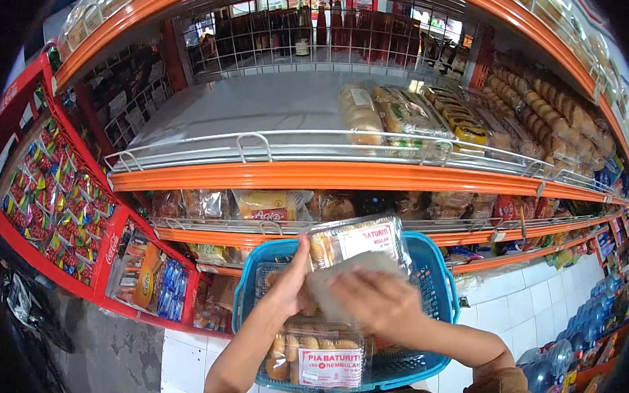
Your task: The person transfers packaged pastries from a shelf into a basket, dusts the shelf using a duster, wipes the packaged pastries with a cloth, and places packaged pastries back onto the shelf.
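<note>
My left hand (290, 283) grips the left side of a clear plastic pack of pastries (324, 247) with a white and red label, held tilted above a blue basket (443, 279). Against the front of that pack, my right hand (380, 303) presses a grey cloth (328, 295), its fingers blurred by motion. Part of the label is hidden behind the cloth. Lower in the basket lies another pastry pack (330, 359), labelled "Pia Baturiti". More packs sit under my forearms, mostly covered.
Ahead stands a shelf with orange edges (292, 175) and a white wire rail (212, 139). Bread packs (413, 116) fill its right part. A red rack with snack sachets (61, 188) is on the left. Large water bottles (551, 362) stand at the lower right.
</note>
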Demonstrator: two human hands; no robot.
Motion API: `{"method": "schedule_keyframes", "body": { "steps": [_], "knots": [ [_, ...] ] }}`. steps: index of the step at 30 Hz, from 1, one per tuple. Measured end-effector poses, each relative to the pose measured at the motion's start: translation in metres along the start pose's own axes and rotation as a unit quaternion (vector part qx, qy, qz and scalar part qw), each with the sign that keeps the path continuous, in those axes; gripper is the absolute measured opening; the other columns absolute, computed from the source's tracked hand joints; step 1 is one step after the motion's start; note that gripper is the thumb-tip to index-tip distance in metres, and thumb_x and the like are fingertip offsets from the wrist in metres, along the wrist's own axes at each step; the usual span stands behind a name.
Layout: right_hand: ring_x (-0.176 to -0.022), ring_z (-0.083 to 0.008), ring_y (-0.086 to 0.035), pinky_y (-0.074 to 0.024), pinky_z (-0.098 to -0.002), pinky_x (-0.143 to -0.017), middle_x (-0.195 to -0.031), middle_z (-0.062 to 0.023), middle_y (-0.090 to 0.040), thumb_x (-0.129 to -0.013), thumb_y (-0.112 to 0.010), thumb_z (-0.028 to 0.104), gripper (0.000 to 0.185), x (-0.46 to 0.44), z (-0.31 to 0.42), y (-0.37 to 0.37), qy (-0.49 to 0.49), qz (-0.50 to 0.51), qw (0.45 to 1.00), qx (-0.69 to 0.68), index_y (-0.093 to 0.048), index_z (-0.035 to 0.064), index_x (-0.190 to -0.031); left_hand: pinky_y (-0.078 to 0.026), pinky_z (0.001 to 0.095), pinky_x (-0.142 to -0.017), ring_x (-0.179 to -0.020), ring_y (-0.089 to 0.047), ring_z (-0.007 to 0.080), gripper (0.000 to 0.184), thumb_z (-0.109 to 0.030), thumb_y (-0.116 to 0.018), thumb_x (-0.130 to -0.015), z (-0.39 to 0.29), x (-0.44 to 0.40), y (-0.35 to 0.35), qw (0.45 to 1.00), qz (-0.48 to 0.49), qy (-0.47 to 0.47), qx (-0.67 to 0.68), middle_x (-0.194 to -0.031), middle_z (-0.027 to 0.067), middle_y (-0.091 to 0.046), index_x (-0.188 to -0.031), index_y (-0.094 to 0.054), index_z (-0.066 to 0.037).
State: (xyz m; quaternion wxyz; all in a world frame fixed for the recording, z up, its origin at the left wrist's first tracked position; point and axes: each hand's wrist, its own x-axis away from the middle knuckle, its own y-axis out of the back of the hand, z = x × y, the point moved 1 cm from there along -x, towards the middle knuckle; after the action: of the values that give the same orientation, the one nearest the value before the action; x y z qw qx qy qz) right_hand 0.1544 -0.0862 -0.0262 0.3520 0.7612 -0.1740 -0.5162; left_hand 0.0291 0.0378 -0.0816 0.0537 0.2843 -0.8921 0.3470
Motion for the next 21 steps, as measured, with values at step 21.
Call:
{"method": "schedule_keyframes", "body": {
  "steps": [21],
  "knots": [
    [-0.083,-0.0213,-0.062,-0.0475,-0.03,-0.072,-0.095,-0.0111,-0.063,-0.073,-0.06,0.002,0.035,0.026,-0.082,0.007,-0.446,-0.08,0.884,-0.112,-0.055,0.0012,-0.107,-0.041,0.0432,-0.096,-0.125,-0.036,0.0265,0.056,-0.052,-0.03,-0.088,-0.014,0.011,-0.014,0.981,0.102,-0.162,-0.004,-0.137,0.0092,-0.032,-0.134,-0.021,-0.022]
  ]
}}
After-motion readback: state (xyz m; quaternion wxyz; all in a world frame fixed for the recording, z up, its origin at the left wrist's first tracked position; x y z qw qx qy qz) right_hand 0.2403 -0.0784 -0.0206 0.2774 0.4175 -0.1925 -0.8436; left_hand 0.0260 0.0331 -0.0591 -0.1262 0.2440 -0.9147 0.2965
